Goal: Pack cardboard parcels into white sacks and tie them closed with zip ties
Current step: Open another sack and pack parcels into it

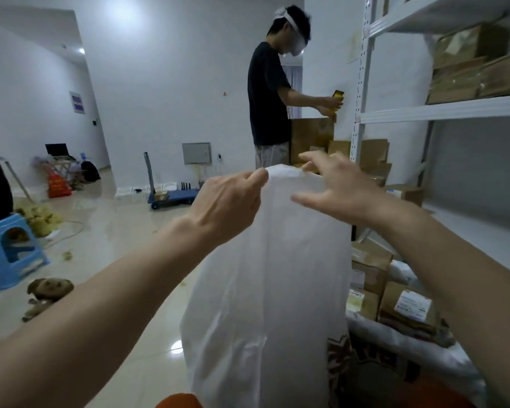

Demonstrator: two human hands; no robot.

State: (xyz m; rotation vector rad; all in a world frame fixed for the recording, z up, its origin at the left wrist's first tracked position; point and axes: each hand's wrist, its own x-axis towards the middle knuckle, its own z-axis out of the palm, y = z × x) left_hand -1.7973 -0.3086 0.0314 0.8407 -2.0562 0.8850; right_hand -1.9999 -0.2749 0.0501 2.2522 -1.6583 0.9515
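A white sack [265,290] hangs upright in front of me, held up by its top edge. My left hand [227,204] pinches the top left corner of the sack between curled fingers. My right hand [336,187] has its fingers spread at the top right of the sack, fingertips touching the rim; whether it grips the rim is unclear. Cardboard parcels [404,307] with white labels lie low at the right inside another opened sack [409,343]. No zip tie is visible.
A white metal shelf rack [442,110] with cardboard boxes [477,75] stands at the right. Another person [271,92] stands ahead by stacked boxes [312,136]. A blue stool [12,248] is at the left, a blue hand cart [171,192] farther back.
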